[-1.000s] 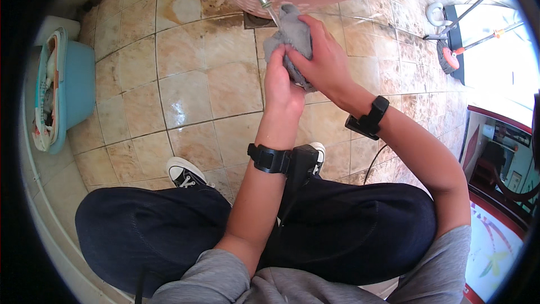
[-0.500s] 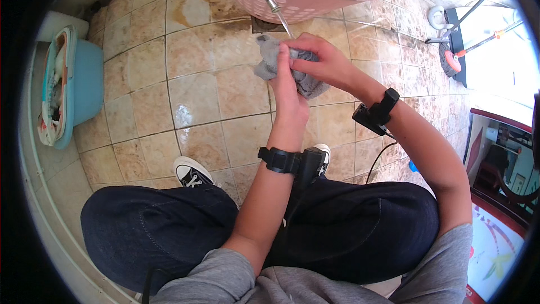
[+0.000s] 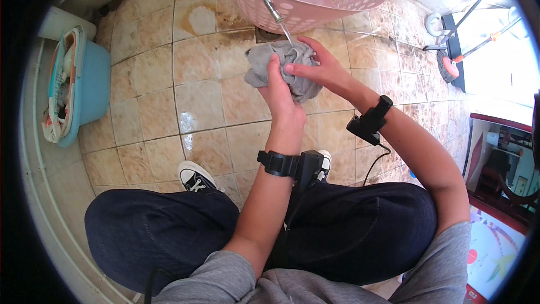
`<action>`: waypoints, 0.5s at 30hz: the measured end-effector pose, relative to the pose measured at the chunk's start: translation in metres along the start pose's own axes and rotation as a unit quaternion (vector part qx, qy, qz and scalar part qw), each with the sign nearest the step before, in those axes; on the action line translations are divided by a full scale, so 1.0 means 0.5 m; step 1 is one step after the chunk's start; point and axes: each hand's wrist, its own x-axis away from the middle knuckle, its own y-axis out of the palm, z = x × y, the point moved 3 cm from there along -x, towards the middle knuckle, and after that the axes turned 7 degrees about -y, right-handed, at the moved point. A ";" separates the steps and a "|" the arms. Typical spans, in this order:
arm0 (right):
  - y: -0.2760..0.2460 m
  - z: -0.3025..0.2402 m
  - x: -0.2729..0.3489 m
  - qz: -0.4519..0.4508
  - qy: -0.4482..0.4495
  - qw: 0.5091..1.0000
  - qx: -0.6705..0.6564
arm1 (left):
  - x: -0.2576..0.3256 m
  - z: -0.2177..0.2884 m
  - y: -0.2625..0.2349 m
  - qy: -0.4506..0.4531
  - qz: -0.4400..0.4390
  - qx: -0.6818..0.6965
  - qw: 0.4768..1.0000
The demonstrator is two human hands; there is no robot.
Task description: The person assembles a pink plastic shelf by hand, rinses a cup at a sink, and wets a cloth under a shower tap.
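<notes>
A crumpled wet grey cloth is bunched between my two hands above the tiled floor. My left hand cups it from below and the near side, thumb pressed on top. On the far right side of the bundle, my right hand grips it with the thumb across the front and the fingers curled over the edge. Just beyond the cloth, a silver metal hose end points down, and a thin clear stream of water runs from it onto the fabric. My fingers beneath the cloth are hidden.
A pink perforated plastic basket stands right behind the hose end, beside a dark floor drain. At left sits a blue bin with stuff inside. A red-and-black brush with a long handle leans at the right.
The cloth has been spread from a tighter bunch into a wider, looser bundle under the stream. My hands have moved slightly apart, the right thumb now lying over the cloth's front.
</notes>
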 end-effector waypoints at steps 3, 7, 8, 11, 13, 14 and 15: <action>0.012 -0.026 0.007 -0.034 0.031 0.995 -0.088 | -0.001 0.004 0.006 0.036 -0.019 -0.026 0.999; 0.024 -0.021 0.011 0.022 0.067 0.993 -0.100 | 0.014 -0.012 0.020 0.039 -0.002 -0.039 0.998; 0.025 -0.021 0.009 0.024 0.066 0.993 -0.098 | 0.019 -0.018 0.022 0.042 0.023 -0.019 0.999; 0.031 -0.022 0.005 0.025 0.080 0.996 -0.023 | 0.014 -0.022 0.012 0.016 0.044 -0.004 0.999; 0.028 -0.022 0.001 0.024 0.091 0.994 -0.046 | 0.007 -0.014 0.008 -0.012 0.037 -0.009 0.999; 0.020 -0.024 0.004 0.025 0.089 0.995 -0.047 | 0.001 -0.011 0.008 -0.049 0.003 -0.011 0.999; 0.018 -0.044 0.008 -0.004 0.067 0.997 -0.049 | -0.003 -0.005 0.007 -0.082 -0.029 -0.014 0.996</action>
